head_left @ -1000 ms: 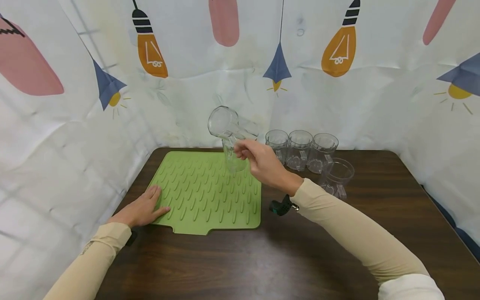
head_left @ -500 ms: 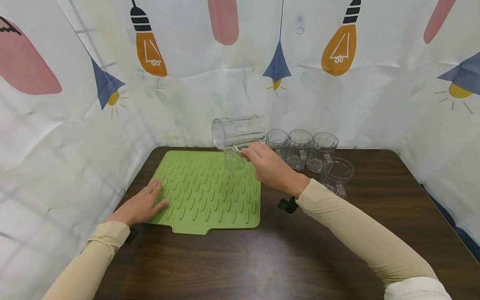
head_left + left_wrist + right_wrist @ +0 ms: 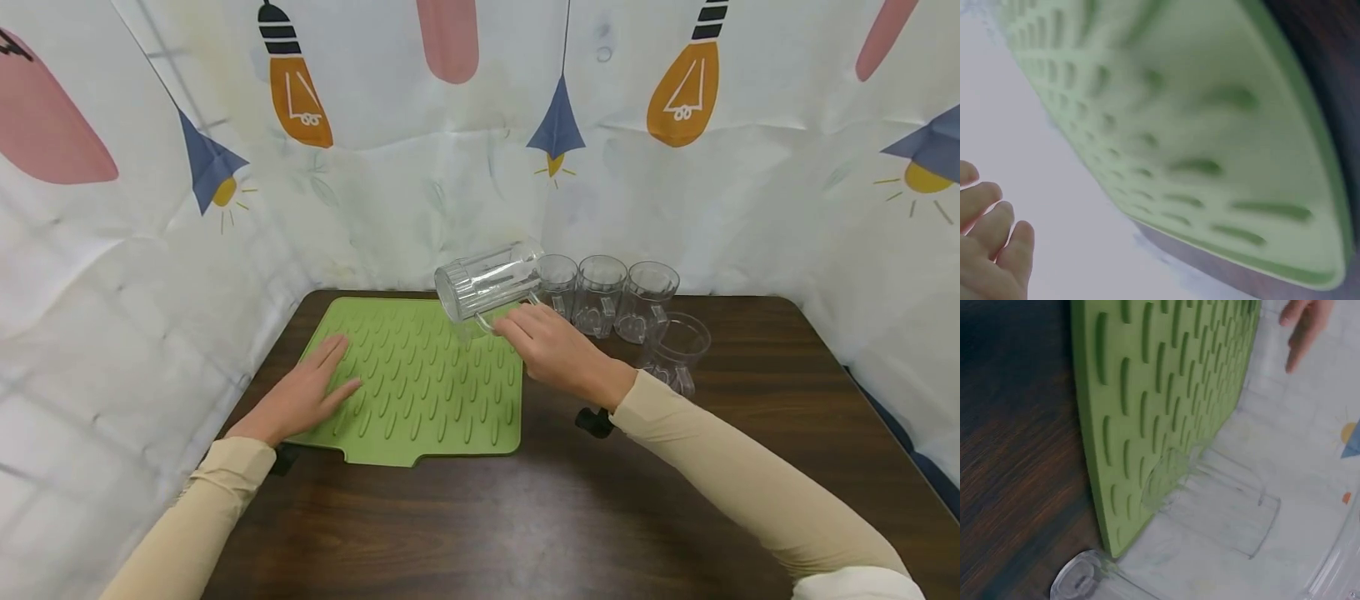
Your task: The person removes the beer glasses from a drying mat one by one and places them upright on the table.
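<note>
My right hand (image 3: 558, 350) grips a clear glass mug (image 3: 491, 279) by its handle. The mug lies tilted in the air over the far right corner of a green ribbed mat (image 3: 420, 417), its left end lower than its right. Beneath it a second glass mug (image 3: 1222, 500) stands on the mat, mostly covered by the held one in the head view. My left hand (image 3: 300, 396) is over the mat's left edge, fingers extended and holding nothing. In the left wrist view, the fingers (image 3: 997, 234) appear at the lower left, beside the mat.
Right of the mat, three glass mugs (image 3: 598, 300) stand in a row at the back of the dark wooden table (image 3: 570, 517). Another glass mug (image 3: 678, 354) is nearer, close behind my right forearm. A printed white curtain (image 3: 375, 192) hangs close behind the table.
The held mug has swung from pointing up-left to tilting down-left, moving lower and to the right with my right hand. My left hand has shifted slightly right and farther over the mat.
</note>
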{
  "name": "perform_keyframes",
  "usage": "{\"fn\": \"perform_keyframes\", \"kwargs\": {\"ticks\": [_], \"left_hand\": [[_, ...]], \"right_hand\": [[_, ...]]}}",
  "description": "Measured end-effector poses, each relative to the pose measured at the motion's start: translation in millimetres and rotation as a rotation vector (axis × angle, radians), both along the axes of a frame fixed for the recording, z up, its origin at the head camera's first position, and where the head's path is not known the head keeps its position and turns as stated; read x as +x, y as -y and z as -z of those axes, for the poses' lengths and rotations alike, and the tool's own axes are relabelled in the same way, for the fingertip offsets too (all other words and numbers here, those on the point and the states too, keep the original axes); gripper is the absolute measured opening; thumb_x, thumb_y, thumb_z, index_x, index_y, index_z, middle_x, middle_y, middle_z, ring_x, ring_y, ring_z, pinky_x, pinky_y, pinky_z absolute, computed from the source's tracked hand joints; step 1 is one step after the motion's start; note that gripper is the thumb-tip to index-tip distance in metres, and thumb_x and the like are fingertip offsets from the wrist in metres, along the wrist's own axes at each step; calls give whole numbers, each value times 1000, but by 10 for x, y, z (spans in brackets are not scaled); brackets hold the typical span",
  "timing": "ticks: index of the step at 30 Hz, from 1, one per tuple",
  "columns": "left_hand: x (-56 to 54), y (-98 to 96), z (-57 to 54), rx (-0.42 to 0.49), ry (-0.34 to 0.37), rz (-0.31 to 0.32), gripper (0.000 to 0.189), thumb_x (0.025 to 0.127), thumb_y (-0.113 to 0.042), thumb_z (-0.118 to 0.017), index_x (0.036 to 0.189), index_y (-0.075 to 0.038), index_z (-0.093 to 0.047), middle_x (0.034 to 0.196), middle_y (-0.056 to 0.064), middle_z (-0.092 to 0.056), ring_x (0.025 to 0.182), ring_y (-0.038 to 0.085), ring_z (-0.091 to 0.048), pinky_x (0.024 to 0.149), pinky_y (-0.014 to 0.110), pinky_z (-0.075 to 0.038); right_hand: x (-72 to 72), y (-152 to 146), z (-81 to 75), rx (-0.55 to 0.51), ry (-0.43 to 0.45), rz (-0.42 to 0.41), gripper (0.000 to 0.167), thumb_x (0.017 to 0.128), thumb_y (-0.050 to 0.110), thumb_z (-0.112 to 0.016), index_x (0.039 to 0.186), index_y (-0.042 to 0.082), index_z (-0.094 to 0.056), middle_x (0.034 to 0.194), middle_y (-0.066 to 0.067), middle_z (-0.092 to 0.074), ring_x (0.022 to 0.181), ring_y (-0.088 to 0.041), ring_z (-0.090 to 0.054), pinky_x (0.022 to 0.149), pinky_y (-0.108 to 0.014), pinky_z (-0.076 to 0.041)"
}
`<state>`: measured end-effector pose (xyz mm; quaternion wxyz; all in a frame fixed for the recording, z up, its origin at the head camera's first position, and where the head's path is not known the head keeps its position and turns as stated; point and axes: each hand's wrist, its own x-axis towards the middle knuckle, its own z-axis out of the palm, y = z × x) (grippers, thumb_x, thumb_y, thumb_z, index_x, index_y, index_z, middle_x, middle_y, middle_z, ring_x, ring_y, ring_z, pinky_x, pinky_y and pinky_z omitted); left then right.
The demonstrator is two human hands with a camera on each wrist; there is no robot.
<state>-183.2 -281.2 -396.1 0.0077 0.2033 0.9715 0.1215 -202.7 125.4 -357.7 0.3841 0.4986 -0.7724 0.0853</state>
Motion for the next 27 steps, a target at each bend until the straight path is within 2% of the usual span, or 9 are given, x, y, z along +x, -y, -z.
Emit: {"fn": "perform_keyframes", "kwargs": {"ticks": [6, 11, 17, 22, 25, 27], "left_hand": [[-31, -221, -60, 88, -32, 8, 83, 108, -44, -53, 167, -5, -10, 174, 23, -14, 161, 46, -16, 127, 66, -23], [-34, -375, -59, 176, -100, 16, 80, 108, -47, -52, 168, -10, -15, 172, 21, -22, 159, 45, -23, 126, 66, -26], [-8, -625, -57, 300, -167, 26, 74, 107, -42, -55, 166, -12, -22, 168, 21, -33, 154, 45, -35, 122, 66, -34], [44, -832, -68, 401, -194, 38, 70, 107, -36, -58, 166, -14, -27, 166, 18, -39, 139, 43, -54, 111, 64, -47], [63, -955, -63, 474, -212, 77, 69, 106, -30, -61, 164, -12, -29, 164, 17, -42, 133, 41, -58, 107, 59, -52], [73, -1031, -51, 511, -217, 98, 69, 105, -27, -62, 164, -12, -30, 163, 17, -43, 133, 39, -59, 106, 56, -54]], "right_hand": [[75, -69, 47, 54, -30, 25, 20, 96, -8, -61, 112, 1, -67, 87, -5, -63, 74, -18, -51, 66, -29, -46], [101, -47, 94, 81, -14, 37, 19, 97, -6, -59, 112, 3, -66, 90, -4, -63, 76, -18, -52, 67, -29, -44], [145, -43, 152, 100, -36, 29, 17, 97, -5, -59, 110, 5, -66, 95, -4, -65, 80, -19, -56, 67, -28, -47], [179, -60, 214, 116, -62, 8, 22, 92, -7, -65, 110, 5, -66, 95, -4, -67, 84, -18, -59, 70, -29, -50], [195, -66, 256, 118, -67, -3, 21, 93, -8, -62, 110, 4, -66, 94, -3, -67, 85, -18, -59, 70, -28, -50], [205, -69, 287, 118, -74, -4, 18, 98, -6, -56, 109, 5, -67, 94, -2, -66, 84, -17, -59, 69, -28, -49]]}}
